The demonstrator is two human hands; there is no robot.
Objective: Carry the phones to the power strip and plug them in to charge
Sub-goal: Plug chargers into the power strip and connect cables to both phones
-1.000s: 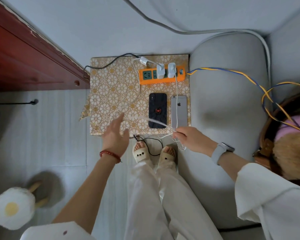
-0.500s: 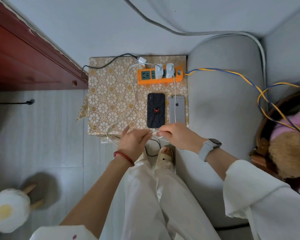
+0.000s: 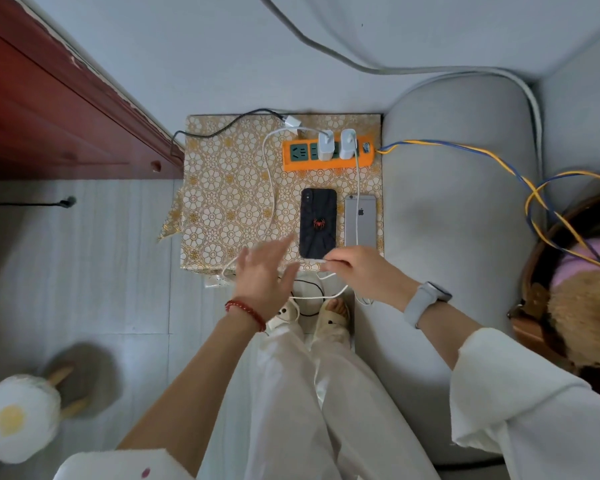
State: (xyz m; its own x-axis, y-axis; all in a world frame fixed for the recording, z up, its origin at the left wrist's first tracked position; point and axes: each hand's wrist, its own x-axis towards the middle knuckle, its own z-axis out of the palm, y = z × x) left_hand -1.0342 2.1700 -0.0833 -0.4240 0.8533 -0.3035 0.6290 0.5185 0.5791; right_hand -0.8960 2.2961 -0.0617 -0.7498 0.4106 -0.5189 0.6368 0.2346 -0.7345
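Two phones lie face down side by side on a small table covered with a gold flower cloth [image 3: 229, 188]: a black phone with a red spider [image 3: 318, 222] and a silver phone [image 3: 360, 220] to its right. Behind them sits an orange power strip [image 3: 328, 154] with two white chargers plugged in. My right hand [image 3: 359, 271] pinches the end of a white charging cable [image 3: 270, 188] right at the black phone's near edge. A second white cable runs over the silver phone. My left hand [image 3: 264, 275] hovers open and blurred just left of the black phone.
A grey sofa arm [image 3: 454, 209] stands right of the table and a red wooden cabinet [image 3: 49, 116] to the left. Blue and yellow wires [image 3: 492, 161] trail from the strip over the sofa. My feet in slippers [image 3: 331, 317] are below the table edge. A fluffy egg-shaped thing [image 3: 14, 420] lies on the floor.
My left hand let go of the white cable and opened, shifting left. My right hand carried the cable end up to the black phone's near edge.
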